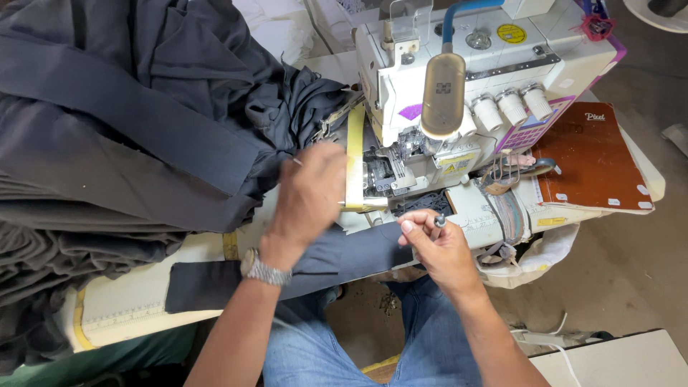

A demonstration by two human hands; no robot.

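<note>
Nearest, at 6 o'clock, the person's knees in blue jeans [373,344] fill the bottom of the view, with bare concrete floor [616,287] open toward 4 o'clock. A white surface [616,362] is cut off by the frame's lower right corner.

Just above, the right hand [437,247] is closed, thumb and forefinger pinching a small dark grey knob-like piece [440,221]; what it is cannot be made out. The left hand [309,197], a metal watch [264,270] on its wrist, lies back-up with fingers curled at the front of the sewing machine [459,86]; its fingertips are hidden, so whether it grips anything cannot be told. A thin pin-like sliver [295,161] shows at its upper edge.

Under both hands a strip of dark fabric [287,272] lies on the table [129,315], its long axis running from 8 o'clock toward 3 o'clock, the far end pointing into the machine's needle area. The table's front edge is free along the strip, with a printed ruler near 8 o'clock.

At 9 to 11 o'clock a heap of dark cloth [129,122] crowds the table, leaving little room on the left. A lamp head [443,93] hides part of the machine. At 3 o'clock a brown notebook [591,158] overhangs the table edge.
</note>
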